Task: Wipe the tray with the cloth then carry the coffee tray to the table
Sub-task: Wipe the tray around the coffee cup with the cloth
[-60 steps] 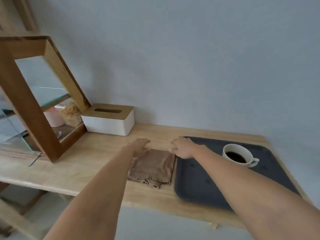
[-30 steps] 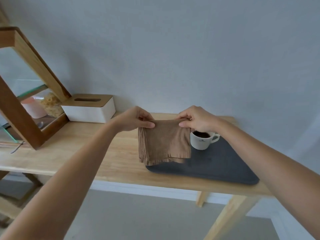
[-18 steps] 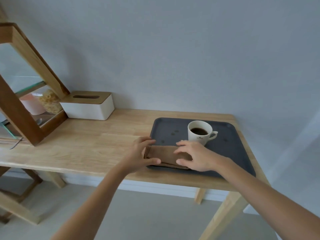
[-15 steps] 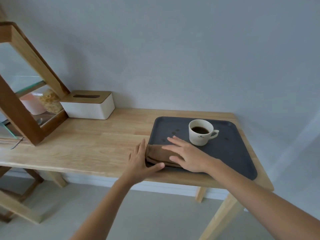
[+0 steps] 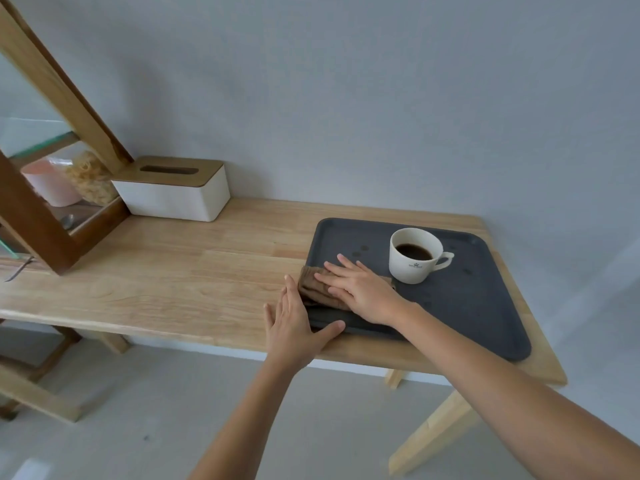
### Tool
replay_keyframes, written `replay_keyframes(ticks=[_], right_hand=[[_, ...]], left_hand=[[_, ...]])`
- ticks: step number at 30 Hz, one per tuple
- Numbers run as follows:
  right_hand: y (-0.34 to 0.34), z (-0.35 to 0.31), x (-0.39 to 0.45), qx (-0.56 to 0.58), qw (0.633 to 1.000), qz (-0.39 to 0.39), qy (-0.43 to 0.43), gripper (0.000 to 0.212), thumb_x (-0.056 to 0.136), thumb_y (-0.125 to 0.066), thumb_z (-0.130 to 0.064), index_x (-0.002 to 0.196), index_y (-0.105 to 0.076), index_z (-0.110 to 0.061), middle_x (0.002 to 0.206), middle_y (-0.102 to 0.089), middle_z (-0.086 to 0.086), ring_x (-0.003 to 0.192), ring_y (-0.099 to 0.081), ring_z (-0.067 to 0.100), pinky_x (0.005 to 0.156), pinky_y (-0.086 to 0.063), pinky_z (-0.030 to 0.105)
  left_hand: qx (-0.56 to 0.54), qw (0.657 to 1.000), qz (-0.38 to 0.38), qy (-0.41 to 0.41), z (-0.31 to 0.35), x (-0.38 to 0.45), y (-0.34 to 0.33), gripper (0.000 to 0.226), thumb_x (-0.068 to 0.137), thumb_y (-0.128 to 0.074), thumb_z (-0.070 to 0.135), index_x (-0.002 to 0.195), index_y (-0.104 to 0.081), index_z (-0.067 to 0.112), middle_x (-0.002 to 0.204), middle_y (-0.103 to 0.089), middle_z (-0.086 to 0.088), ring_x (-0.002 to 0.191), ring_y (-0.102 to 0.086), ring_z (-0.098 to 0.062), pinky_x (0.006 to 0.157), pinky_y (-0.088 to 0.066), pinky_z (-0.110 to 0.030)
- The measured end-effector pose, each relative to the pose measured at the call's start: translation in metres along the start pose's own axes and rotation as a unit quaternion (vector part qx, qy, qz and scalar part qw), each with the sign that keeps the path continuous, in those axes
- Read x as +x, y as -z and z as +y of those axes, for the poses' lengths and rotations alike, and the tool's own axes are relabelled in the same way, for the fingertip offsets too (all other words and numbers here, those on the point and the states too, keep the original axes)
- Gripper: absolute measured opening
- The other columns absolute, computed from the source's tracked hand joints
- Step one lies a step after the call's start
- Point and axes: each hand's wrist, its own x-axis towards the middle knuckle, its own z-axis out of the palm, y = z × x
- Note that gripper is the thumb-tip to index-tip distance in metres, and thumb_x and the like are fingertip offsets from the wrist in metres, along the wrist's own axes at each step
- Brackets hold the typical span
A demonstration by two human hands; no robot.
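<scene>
Wiping was under way — the right hand (image 5: 360, 292) lay flat, fingers spread, pressing the cloth (image 5: 311, 289) onto the tray (image 5: 467, 306) at centre frame, while the left hand (image 5: 294, 323), open, steadied its near-left corner. Next: sweep around the cup (image 5: 414, 254).

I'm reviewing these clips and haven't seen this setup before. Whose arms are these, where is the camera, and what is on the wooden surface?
There is no machine here: a person wears a wide-angle camera on the head, looking forward and down, so the arms are the person's own. The right hand lies flat on a folded brown cloth, pressing it onto the near left part of a dark tray. The left hand is open against the tray's near left corner, its thumb along the near edge. Nothing is gripped. A white cup of coffee stands on the tray, which lies on a wooden table. A white tissue box stands by the wall, beside a wooden-framed glass case.
</scene>
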Motion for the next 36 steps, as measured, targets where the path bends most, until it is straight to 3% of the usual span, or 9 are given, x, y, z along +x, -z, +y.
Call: replay_keyframes(ticks=[15,19,29,36], right_hand=[[0.012,0.051,0.107,-0.057,0.984,0.054,-0.161,0.045,0.103,-0.026,-0.029,0.145,-0.035,-0.018,0.158,-0.025,0.007,0.147,-0.01,0.032,0.118,-0.016,0.049],[0.009,0.044,0.104,-0.02,0.985,0.063,-0.158,0.044,0.103,-0.028,-0.023,0.144,-0.037,-0.009,0.155,-0.032,0.008,0.144,-0.025,0.027,0.116,-0.022,0.042],[-0.002,0.001,0.029,0.036,0.994,0.053,-0.084,0.046,0.103,-0.033,-0.025,0.146,-0.034,-0.01,0.157,-0.029,0.007,0.145,-0.024,0.022,0.118,-0.016,0.032],[0.001,0.008,-0.037,0.053,0.998,0.031,-0.028,0.045,0.101,-0.039,-0.022,0.145,-0.036,-0.012,0.156,-0.03,0.003,0.146,-0.022,0.016,0.12,-0.015,0.031]], left_hand=[[0.03,0.999,-0.013,0.002,-0.001,-0.001,-0.001,0.11,0.077,-0.049,0.069,0.15,0.013,0.015,0.163,0.003,0.0,0.148,0.013,-0.012,0.118,0.014,-0.042],[0.038,0.999,-0.019,-0.001,-0.001,0.0,-0.001,0.109,0.078,-0.047,0.07,0.151,0.012,0.016,0.162,0.0,0.0,0.148,0.013,-0.013,0.118,0.013,-0.043],[0.076,0.997,-0.025,-0.009,-0.002,0.0,0.0,0.107,0.077,-0.04,0.075,0.151,0.008,0.014,0.163,-0.001,0.0,0.149,0.009,-0.015,0.12,0.008,-0.046],[0.119,0.992,-0.029,-0.011,-0.005,0.001,-0.002,0.105,0.078,-0.034,0.077,0.151,0.006,0.012,0.163,-0.004,-0.001,0.15,0.005,-0.016,0.12,0.002,-0.047]])
